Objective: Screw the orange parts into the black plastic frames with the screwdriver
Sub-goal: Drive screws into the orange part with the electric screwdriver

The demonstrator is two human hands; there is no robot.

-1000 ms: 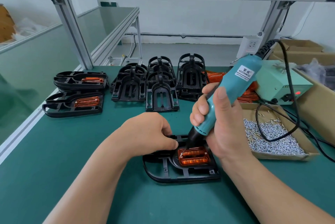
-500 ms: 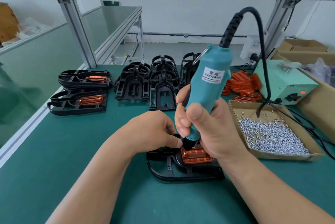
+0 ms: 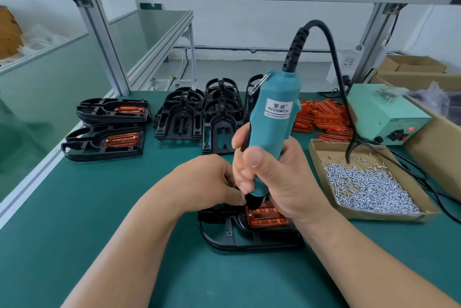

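A black plastic frame [image 3: 232, 235] lies flat on the green mat in front of me, with an orange part [image 3: 268, 216] seated in it. My right hand [image 3: 277, 180] grips a teal electric screwdriver [image 3: 273, 128], held nearly upright. Its black tip rests at the orange part's upper left corner. My left hand [image 3: 207, 183] presses down on the frame's far left edge, fingers curled beside the tip. The hands hide the frame's far side.
Two finished frames with orange parts [image 3: 107, 139] lie at the left. Several bare black frames [image 3: 199, 115] stand behind. A pile of loose orange parts [image 3: 324, 118], a cardboard tray of screws [image 3: 369, 188] and a green power box [image 3: 384, 113] are at the right.
The screwdriver swung from leaning right to nearly upright, and its tip came down onto the orange part's upper left corner. My left hand stayed on the frame.
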